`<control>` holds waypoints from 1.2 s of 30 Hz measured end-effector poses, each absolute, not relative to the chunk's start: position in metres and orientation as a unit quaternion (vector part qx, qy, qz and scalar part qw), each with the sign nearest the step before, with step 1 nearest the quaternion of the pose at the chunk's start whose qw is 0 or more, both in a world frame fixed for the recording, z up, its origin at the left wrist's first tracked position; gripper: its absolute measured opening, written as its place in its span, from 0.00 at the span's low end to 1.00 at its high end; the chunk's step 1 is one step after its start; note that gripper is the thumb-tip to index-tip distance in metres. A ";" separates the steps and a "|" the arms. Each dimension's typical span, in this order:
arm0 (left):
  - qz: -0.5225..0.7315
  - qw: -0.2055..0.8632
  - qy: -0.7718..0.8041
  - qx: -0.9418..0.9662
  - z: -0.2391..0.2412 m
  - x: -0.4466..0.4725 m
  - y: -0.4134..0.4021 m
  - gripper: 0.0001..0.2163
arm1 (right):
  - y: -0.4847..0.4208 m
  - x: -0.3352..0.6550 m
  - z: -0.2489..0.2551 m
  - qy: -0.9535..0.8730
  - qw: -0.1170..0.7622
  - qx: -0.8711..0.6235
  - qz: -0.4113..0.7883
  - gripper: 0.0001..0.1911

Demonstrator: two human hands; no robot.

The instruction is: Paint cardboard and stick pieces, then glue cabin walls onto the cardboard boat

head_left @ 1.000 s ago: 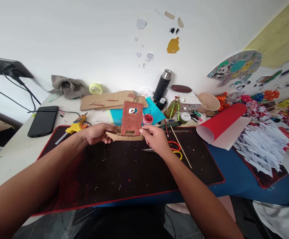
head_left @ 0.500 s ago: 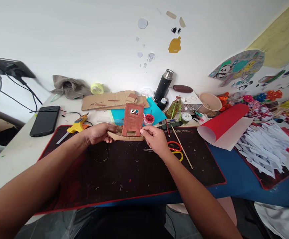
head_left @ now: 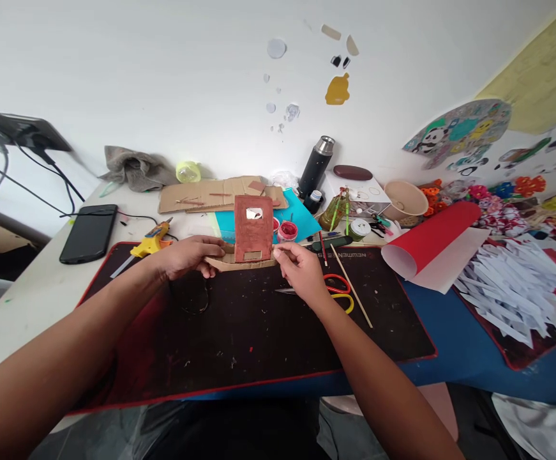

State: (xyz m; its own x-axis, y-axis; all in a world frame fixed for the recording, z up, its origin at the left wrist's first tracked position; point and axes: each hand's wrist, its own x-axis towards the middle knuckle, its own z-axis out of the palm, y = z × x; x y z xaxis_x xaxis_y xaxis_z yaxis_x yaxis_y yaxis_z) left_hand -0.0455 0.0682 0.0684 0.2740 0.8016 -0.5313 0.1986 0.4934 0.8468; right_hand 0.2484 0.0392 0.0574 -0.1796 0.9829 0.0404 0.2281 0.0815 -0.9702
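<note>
A small cardboard boat (head_left: 239,265) is held above the dark desk mat (head_left: 268,338). On it stands a reddish-brown painted cardboard panel (head_left: 253,233) with a window cut near its top and a smaller notch at its foot. My left hand (head_left: 194,255) is closed on the boat's left end. With thumb and fingertips, my right hand (head_left: 299,265) pinches the right end, close to the panel's lower corner. Below my right hand lie scissors (head_left: 338,292) with red and yellow handles. The boat's far side is partly hidden by the panel.
A yellow glue gun (head_left: 150,241) and a phone (head_left: 89,233) lie to the left. Behind are cardboard strips (head_left: 196,195), an open red paint pot (head_left: 287,230) and a black flask (head_left: 316,165). Rightward are a wooden stick (head_left: 352,287), rolled red paper (head_left: 435,239) and white paper strips (head_left: 507,287).
The panel and boat have shifted slightly left, and the panel now faces me more squarely. Both hands keep their hold; the view has tilted a little.
</note>
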 end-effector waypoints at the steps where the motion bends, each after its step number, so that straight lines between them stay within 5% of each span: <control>1: 0.227 0.657 0.560 0.451 0.070 -0.047 0.069 0.19 | 0.039 0.248 0.059 -0.609 0.415 -0.493 0.463 0.21; 16: 0.277 0.608 0.558 0.492 0.087 -0.041 0.066 0.19 | 0.033 0.248 0.066 -0.585 0.477 -0.496 0.430 0.22; 25: 0.277 0.408 0.630 0.600 0.094 -0.033 0.052 0.16 | 0.033 0.244 0.075 -0.531 0.483 -0.470 0.514 0.32; 31: 0.251 0.271 0.646 0.668 0.099 -0.025 0.040 0.18 | 0.032 0.241 0.074 -0.530 0.482 -0.462 0.523 0.29; 36: 0.264 0.335 0.636 0.643 0.094 -0.026 0.041 0.18 | 0.033 0.242 0.068 -0.535 0.456 -0.470 0.533 0.24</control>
